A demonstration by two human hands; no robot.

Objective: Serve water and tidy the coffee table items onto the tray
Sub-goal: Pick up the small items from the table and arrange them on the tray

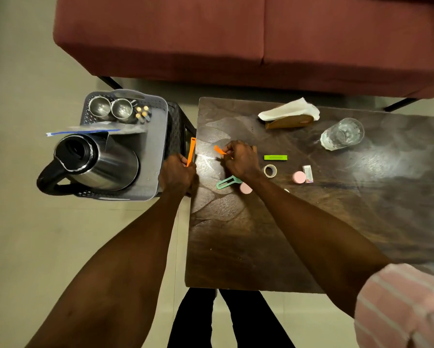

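My left hand [177, 175] is closed around a long orange clip [191, 151] between the grey tray [158, 136] and the dark coffee table [261, 234]. My right hand [241, 158] pinches a smaller orange clip [219, 149] just above the table's left part. On the tray stand a steel jug [97, 162], two steel cups [111, 109], several small batteries [143, 113] and a zip bag [95, 130]. A teal clip [227, 182], a green clip [275, 157], a tape roll [270, 170], two pink discs [298, 177] and a small box [307, 173] lie on the table.
A glass of water [342, 133] stands at the table's far right, beside a napkin holder [288, 116] with white napkins. A red sofa [236, 38] runs along the far side. The tray sits on a dark stool [177, 131] left of the table. My legs [226, 320] are below the table's near edge.
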